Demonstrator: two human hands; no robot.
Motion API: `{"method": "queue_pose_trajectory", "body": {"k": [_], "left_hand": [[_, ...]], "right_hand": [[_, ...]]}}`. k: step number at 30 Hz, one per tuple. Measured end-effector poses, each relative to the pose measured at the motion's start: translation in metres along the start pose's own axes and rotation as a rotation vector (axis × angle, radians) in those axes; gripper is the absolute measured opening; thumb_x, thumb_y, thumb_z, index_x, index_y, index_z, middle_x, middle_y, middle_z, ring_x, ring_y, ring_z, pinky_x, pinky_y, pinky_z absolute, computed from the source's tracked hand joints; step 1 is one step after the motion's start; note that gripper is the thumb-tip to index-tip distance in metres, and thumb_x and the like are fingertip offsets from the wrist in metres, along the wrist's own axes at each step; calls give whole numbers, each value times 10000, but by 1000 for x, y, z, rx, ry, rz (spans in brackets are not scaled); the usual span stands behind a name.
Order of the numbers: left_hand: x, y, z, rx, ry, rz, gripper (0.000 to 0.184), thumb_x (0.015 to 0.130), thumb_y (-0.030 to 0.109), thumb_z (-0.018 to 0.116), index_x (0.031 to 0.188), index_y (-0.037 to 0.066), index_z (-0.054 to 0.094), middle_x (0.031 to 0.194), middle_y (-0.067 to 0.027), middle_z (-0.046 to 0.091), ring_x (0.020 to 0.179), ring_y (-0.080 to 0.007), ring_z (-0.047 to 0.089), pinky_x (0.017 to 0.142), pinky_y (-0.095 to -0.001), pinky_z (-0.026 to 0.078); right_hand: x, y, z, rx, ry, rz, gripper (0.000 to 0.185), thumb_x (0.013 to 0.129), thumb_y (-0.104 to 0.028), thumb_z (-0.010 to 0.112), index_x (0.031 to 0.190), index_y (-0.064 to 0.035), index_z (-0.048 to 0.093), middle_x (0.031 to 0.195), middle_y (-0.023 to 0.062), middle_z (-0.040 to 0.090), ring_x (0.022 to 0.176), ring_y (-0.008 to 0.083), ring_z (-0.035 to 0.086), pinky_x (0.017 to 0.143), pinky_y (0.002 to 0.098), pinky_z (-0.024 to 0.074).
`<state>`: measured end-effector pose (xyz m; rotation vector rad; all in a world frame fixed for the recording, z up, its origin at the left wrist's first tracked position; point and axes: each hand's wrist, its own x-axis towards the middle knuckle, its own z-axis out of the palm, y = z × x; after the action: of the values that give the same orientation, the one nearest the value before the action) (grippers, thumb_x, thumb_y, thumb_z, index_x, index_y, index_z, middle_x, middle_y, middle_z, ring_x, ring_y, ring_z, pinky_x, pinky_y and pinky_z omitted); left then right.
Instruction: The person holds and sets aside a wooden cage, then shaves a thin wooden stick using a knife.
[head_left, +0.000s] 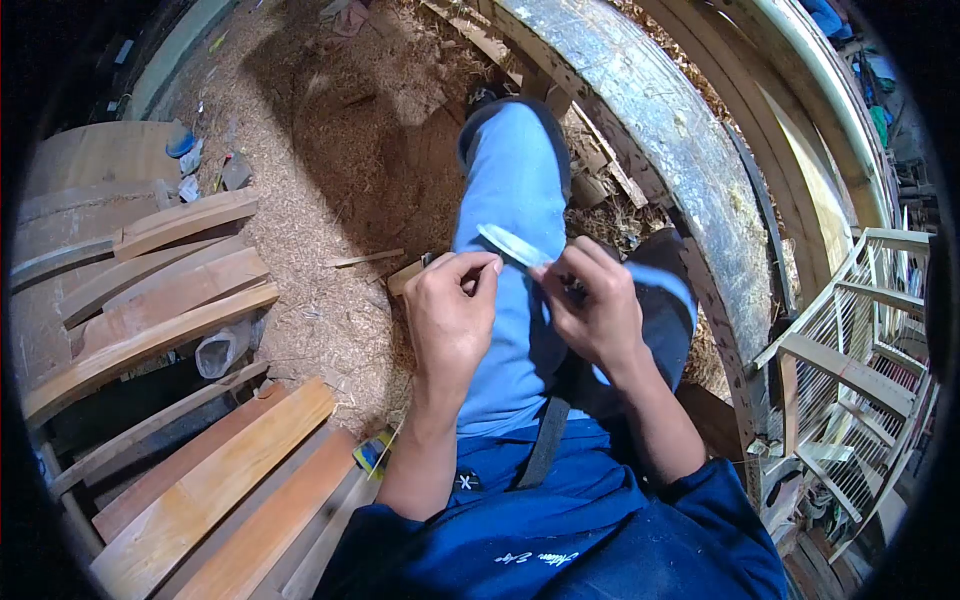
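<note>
My right hand pinches one end of a small, flat, whitish elongated piece, whose kind I cannot make out. The piece points up and left from my fingers, over my blue trouser leg. Close beside it on the left, my left hand is closed, with thumb and forefinger pressed together. Whatever may be between those fingertips is too small to see.
Several wooden boards lie stacked at the left. Sawdust and shavings cover the ground ahead. A long worn bench-like surface curves along the right, with a slatted wooden frame beyond it.
</note>
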<state>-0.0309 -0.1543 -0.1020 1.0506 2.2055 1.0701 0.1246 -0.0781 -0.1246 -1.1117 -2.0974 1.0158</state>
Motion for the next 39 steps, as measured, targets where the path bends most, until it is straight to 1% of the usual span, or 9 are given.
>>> {"method": "queue_pose_trajectory", "body": {"k": [2,4,5,7,12,16,24,29,39], "left_hand": [[-1,-1,0,20,-4,-13,125,880,70,767,955,-29,779,840,-182,736,695,-267,717,657,-355,545],[-1,-4,1,-1,28,21,132,869,88,802,958,-9,795,810,-130,747,672,-169,692,640,-309,528],[-1,-3,2,-1,29,21,132,869,88,802,958,-9,795,810,-130,747,672,-169,692,640,-309,528],[-2,-3,2,-14,24,28,121,875,55,770,962,-29,779,846,-186,737,684,-263,711,651,-352,541],[-2,-2,2,-1,19,15,126,878,61,772,960,-35,778,846,-184,739,691,-263,716,656,-356,545],[-3,-7,3,-28,25,5,131,878,66,774,962,-34,779,842,-186,737,691,-260,715,656,-354,544],[-3,-2,1,-5,16,11,128,881,53,767,973,-36,781,847,-184,740,690,-242,715,654,-348,544],[-3,-5,2,-14,11,-7,130,886,57,764,976,-36,780,847,-180,741,690,-237,713,654,-347,542],[-1,-8,2,-24,17,-1,136,902,84,761,978,-28,780,849,-183,737,699,-251,718,649,-347,542]], "right_hand": [[-5,0,3,56,-11,-75,236,872,-54,807,785,24,601,752,138,542,641,325,590,580,406,445],[-4,-2,0,53,-17,-44,229,874,-54,802,788,25,606,754,142,541,647,325,595,585,406,447],[-4,0,1,28,7,-46,225,875,-55,801,792,25,609,757,141,540,644,322,592,585,406,449],[-5,-1,0,4,32,-47,220,876,-56,800,795,25,612,760,140,540,641,319,590,585,406,450],[-7,-3,-1,20,28,11,231,875,-57,805,787,22,607,750,135,528,627,313,568,572,398,440],[-12,-3,1,33,7,-30,237,875,-52,804,787,21,596,752,139,522,621,317,559,562,408,427],[-10,0,-1,-16,42,35,236,879,-58,800,800,14,590,766,144,531,644,341,591,581,410,457],[-14,-2,-1,-7,2,-51,238,880,-44,791,789,15,579,761,134,517,624,316,576,569,408,446],[-17,-4,-1,5,6,-3,242,879,-39,792,786,22,576,748,133,500,610,309,546,562,394,427]]}}
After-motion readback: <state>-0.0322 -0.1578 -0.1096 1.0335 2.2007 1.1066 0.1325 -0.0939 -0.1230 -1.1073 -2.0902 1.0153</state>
